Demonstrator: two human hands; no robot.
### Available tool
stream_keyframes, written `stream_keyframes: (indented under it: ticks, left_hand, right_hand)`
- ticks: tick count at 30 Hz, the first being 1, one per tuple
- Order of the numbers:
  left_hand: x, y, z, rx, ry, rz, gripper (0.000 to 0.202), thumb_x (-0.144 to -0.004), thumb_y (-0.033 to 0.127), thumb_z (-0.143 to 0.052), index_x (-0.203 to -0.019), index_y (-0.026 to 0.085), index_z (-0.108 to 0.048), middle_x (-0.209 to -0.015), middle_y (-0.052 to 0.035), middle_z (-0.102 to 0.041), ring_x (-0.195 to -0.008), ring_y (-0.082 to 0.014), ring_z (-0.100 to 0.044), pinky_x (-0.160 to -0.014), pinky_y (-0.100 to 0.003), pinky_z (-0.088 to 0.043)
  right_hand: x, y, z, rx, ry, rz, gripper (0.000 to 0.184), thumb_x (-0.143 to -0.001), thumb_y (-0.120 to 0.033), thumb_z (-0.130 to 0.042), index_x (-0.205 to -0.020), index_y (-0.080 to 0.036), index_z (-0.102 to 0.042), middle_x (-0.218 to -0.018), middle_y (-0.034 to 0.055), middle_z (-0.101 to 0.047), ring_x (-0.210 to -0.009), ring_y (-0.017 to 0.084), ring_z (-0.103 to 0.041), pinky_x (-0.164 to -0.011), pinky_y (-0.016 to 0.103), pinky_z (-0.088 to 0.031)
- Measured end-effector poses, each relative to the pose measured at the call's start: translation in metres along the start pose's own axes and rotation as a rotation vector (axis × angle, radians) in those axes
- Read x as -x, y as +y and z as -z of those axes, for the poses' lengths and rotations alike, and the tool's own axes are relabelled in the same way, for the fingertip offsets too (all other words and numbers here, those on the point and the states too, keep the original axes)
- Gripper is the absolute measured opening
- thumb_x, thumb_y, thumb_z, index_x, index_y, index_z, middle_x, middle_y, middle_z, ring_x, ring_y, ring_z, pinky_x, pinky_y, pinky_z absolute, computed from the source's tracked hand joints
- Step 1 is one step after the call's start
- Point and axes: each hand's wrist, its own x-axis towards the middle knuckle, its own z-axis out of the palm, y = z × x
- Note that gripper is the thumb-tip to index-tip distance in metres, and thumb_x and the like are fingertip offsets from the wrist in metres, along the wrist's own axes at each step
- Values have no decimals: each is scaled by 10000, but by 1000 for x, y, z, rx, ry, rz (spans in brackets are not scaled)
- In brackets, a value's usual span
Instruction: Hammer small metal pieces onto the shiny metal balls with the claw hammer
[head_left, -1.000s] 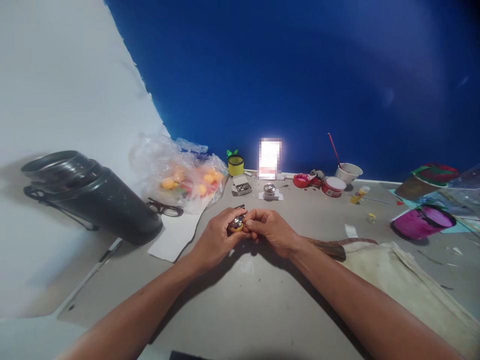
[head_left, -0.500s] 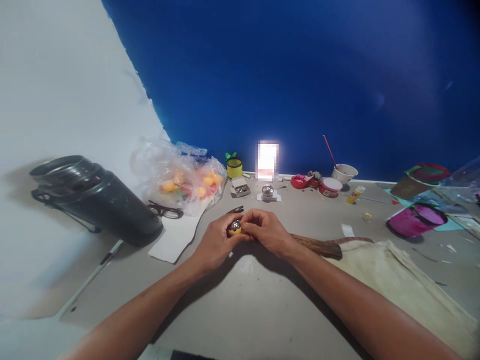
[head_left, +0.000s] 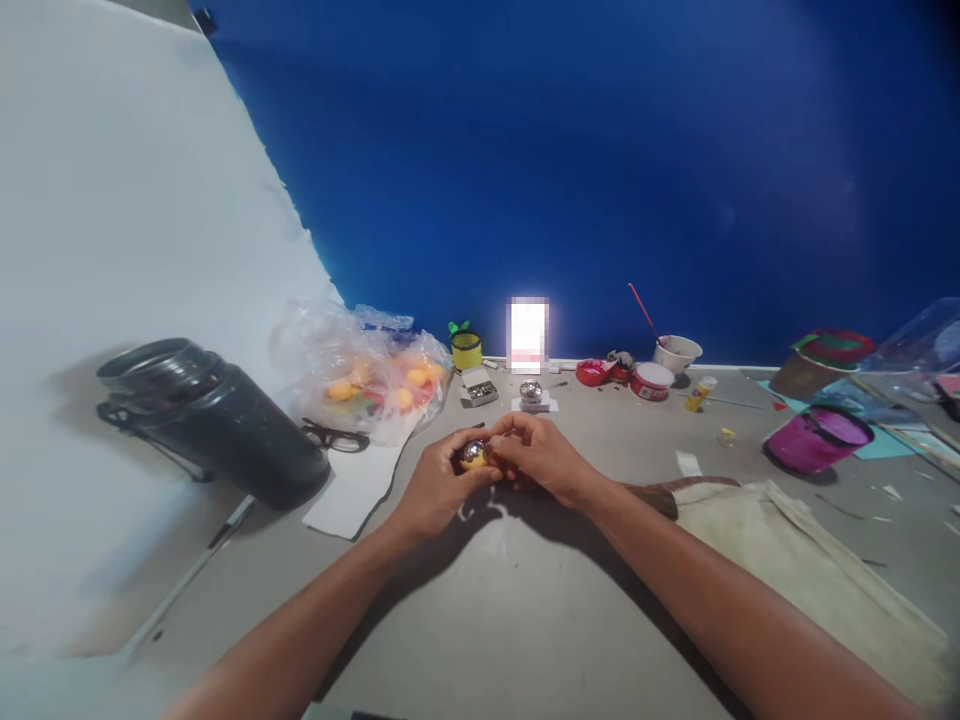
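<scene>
My left hand (head_left: 442,480) is closed around a small yellow ball (head_left: 474,455) partly covered with shiny silver pieces. Its fingers and thumb wrap the ball from the left and below. At the ball's right side, my right hand (head_left: 536,455) has thumb and fingertips pinched together, touching or nearly touching it; whatever lies between those fingertips is too small to tell. Beyond my hands, a fully silver ball (head_left: 531,391) rests on a white card. Left of that ball, a small open box (head_left: 480,389) holds silver bits.
A black flask (head_left: 217,425) and glasses (head_left: 337,437) are on the left, beside a plastic bag (head_left: 360,375) with orange balls. Behind my right forearm lie a wooden handle (head_left: 652,498) and a cream cloth (head_left: 795,560). Paint pots, a white cup (head_left: 677,352) and a magenta container (head_left: 817,440) stand farther right.
The view has shifted slightly. More silver on the ball faces me, and my right fingertips have shifted a little at its side. Both hands stay together around it.
</scene>
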Motion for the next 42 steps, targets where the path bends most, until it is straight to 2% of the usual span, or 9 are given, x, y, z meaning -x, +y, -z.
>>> stream_keyframes:
  ticks: [4, 8, 11, 16, 22, 28, 32, 38, 42]
  left_hand:
    - [-6, -3, 11, -44, 75, -6, 506, -690, 346, -808, -1161, 178, -734, -961, -49, -741, -754, -182, -649, -686, -301, -539]
    - [-13, -9, 25, -58, 174, -93, 529, -717, 295, -747, -1233, 185, -710, -1001, -33, -727, -847, -181, -649, -804, -310, -539]
    - [-21, -15, 33, -24, 244, -125, 547, -709, 272, -721, -1246, 173, -691, -1037, -45, -725, -917, -188, -654, -847, -304, -524]
    - [-34, -25, 45, 37, 419, -52, 491, -646, 217, -667, -1132, 161, -720, -833, -5, -675, -664, -129, -563, -638, -263, -455]
    - [-37, -31, 45, 213, 299, 31, 465, -596, 206, -691, -1057, 148, -714, -651, 37, -581, -546, -98, -471, -535, -245, -374]
    - [-30, -28, 31, 238, 132, 52, 297, -620, 208, -731, -906, 131, -714, -718, 1, -623, -553, -79, -479, -535, -236, -377]
    - [-30, -28, 29, 242, 171, 96, 471, -591, 184, -754, -1057, 146, -704, -881, -48, -715, -563, -86, -515, -516, -236, -386]
    - [-32, -31, 32, 181, 150, 30, 323, -620, 233, -796, -920, 126, -736, -708, -2, -636, -593, -105, -528, -554, -240, -400]
    - [-35, -35, 33, 165, 203, -14, 373, -565, 208, -810, -925, 145, -735, -758, -6, -669, -661, -134, -579, -615, -260, -446]
  right_hand:
    - [-1, -3, 15, 553, 112, 113, 197, -870, -396, -651, -836, -202, -640, -822, 22, -698, -732, 161, -609, -655, 279, -422]
    - [1, 6, 9, 1065, -46, 46, 379, -770, -461, -807, -1033, -218, -684, -1034, 72, -716, -920, 239, -634, -674, 297, -372]
    - [3, 13, 1, 1221, -73, 50, 217, -855, -361, -741, -992, -201, -688, -1049, 97, -694, -931, 244, -635, -678, 308, -364]
    - [3, 12, 10, 1307, 104, 240, 109, -897, -256, -686, -998, -216, -669, -1059, 94, -665, -998, 253, -597, -667, 307, -368]
    - [6, 9, 17, 1191, 558, 659, 98, -989, -258, -590, -1056, -224, -651, -1039, 104, -635, -991, 258, -553, -720, 321, -413]
    - [8, 7, 11, 1234, 549, 684, 124, -1032, -245, -537, -1035, -219, -658, -975, 83, -669, -934, 241, -559, -749, 326, -398]
    - [7, 4, 17, 1199, 650, 719, 180, -1054, -306, -514, -1026, -216, -667, -967, 96, -669, -929, 243, -556, -817, 330, -411]
    - [5, 8, 18, 1237, 541, 684, 229, -1065, -325, -484, -1044, -228, -690, -971, 96, -684, -937, 245, -564, -795, 339, -406]
    - [6, 6, 18, 1138, 615, 724, 201, -1047, -313, -504, -1042, -220, -682, -996, 108, -672, -947, 254, -557, -841, 357, -435]
